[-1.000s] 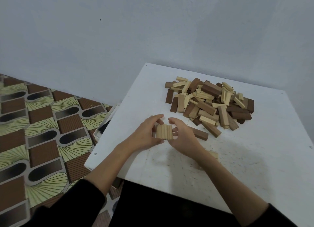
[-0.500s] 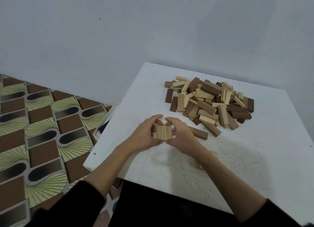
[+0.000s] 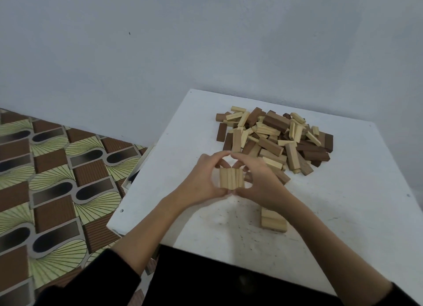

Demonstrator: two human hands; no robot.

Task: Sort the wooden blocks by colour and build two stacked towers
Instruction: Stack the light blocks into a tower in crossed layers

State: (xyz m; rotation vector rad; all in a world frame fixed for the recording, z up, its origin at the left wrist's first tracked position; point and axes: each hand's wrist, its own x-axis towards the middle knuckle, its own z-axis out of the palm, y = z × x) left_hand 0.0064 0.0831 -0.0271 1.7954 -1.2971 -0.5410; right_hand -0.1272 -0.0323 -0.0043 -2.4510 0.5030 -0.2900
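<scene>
A small bundle of light wooden blocks (image 3: 231,178) lies side by side between my two hands, near the middle of the white table (image 3: 343,209). My left hand (image 3: 202,181) grips its left side and my right hand (image 3: 258,179) grips its right side; thumbs and forefingers meet around it. Behind the hands lies a mixed heap of light and dark brown blocks (image 3: 277,139). A short row of light blocks (image 3: 272,220) rests flat on the table, partly under my right forearm. One dark block (image 3: 280,176) lies just right of my right hand.
The table's left edge (image 3: 146,173) drops to a patterned floor (image 3: 50,179). A grey wall stands close behind the table. A white box (image 3: 137,168) shows beside the table's left edge.
Both hands have closed in round the bundle of light blocks, fingertips now meeting above it and thumbs below. The bundle stays at the same place. The row under my right forearm shows more.
</scene>
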